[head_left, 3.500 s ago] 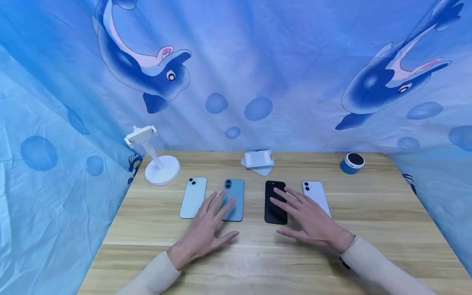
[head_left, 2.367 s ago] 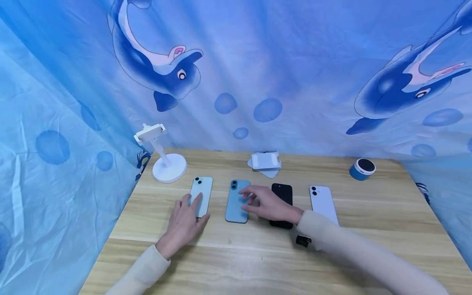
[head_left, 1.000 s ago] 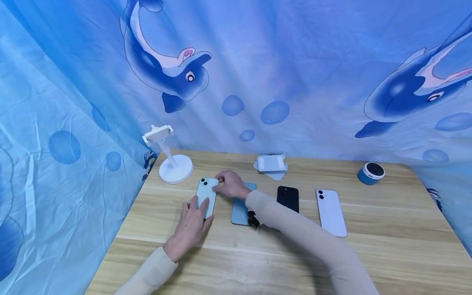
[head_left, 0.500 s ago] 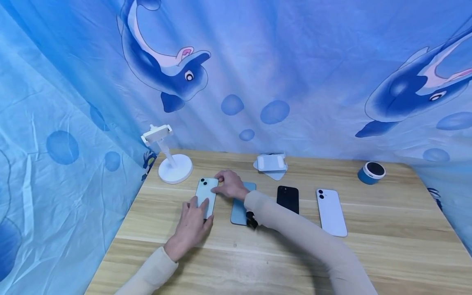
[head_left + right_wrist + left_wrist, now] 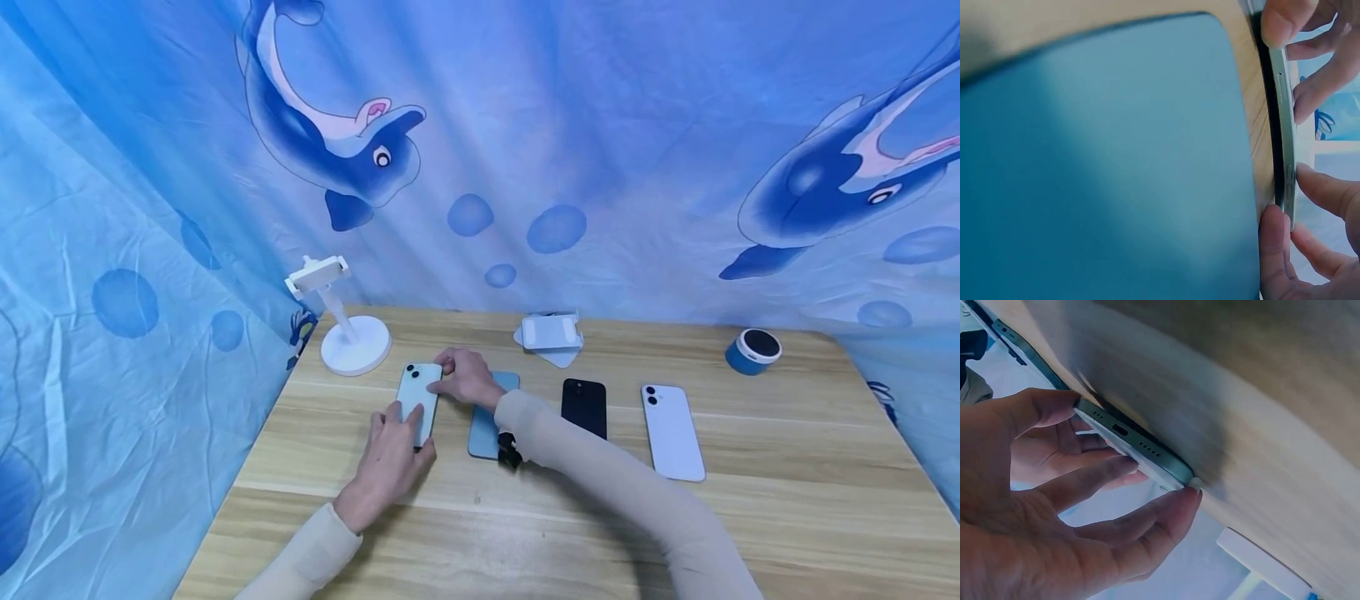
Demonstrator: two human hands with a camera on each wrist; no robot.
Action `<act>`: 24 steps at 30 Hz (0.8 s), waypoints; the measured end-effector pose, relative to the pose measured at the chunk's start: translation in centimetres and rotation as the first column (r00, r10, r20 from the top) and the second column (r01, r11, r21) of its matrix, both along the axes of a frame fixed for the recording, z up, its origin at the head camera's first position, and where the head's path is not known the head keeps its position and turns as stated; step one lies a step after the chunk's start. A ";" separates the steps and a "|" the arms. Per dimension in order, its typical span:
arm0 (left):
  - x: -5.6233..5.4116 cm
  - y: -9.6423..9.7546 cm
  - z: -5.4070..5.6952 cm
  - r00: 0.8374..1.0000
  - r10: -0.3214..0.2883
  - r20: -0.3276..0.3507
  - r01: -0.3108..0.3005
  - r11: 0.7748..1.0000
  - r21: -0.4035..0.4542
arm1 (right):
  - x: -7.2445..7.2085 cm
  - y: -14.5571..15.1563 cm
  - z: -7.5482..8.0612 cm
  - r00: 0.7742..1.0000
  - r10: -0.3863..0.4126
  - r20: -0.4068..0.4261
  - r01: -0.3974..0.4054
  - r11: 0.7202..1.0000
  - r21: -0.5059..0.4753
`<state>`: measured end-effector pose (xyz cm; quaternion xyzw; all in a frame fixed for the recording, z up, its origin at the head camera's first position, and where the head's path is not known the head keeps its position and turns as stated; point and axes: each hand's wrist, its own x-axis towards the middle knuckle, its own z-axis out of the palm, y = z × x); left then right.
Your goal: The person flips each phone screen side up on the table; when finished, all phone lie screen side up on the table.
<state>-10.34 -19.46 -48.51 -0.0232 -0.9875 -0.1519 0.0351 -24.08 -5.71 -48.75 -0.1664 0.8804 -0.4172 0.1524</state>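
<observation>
Right hand (image 5: 468, 379) has come left, pinches far end of pale phone (image 5: 416, 393); left hand (image 5: 390, 460) grips near end: likely steady.

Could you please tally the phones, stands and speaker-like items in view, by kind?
Phones: 4 (pale green phone, blue phone, black phone, whitish phone)
Stands: 2 (round-based stand, low stand)
Speaker-like cylinder: 1
Total: 7

Phones (image 5: 672, 433): four across the table (image 5: 487, 542) before me
Tall stand (image 5: 348, 333): behind them, to my left
Low stand (image 5: 550, 333): behind — middle
Speaker (image 5: 753, 354): behind — far right
</observation>
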 end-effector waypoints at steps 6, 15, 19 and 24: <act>-0.1 -0.3 0.3 1.000 -0.013 -0.007 0.013 1.000 0.001 | -0.1 0.2 0.0 1.000 -0.004 0.004 0.004 0.998 -0.056; 0.2 -0.3 0.5 1.000 -0.013 0.015 0.012 1.000 0.008 | -0.2 1.1 -0.1 0.992 0.065 0.110 -0.038 0.972 -0.232; 0.3 -0.7 0.8 1.000 -0.007 0.022 0.006 0.998 0.057 | -0.2 1.5 0.0 0.983 0.128 0.133 -0.084 0.952 -0.295; 0.3 -1.3 1.1 0.999 0.007 0.038 -0.012 0.992 0.129 | -0.1 1.6 0.1 0.976 0.175 0.130 -0.123 0.934 -0.334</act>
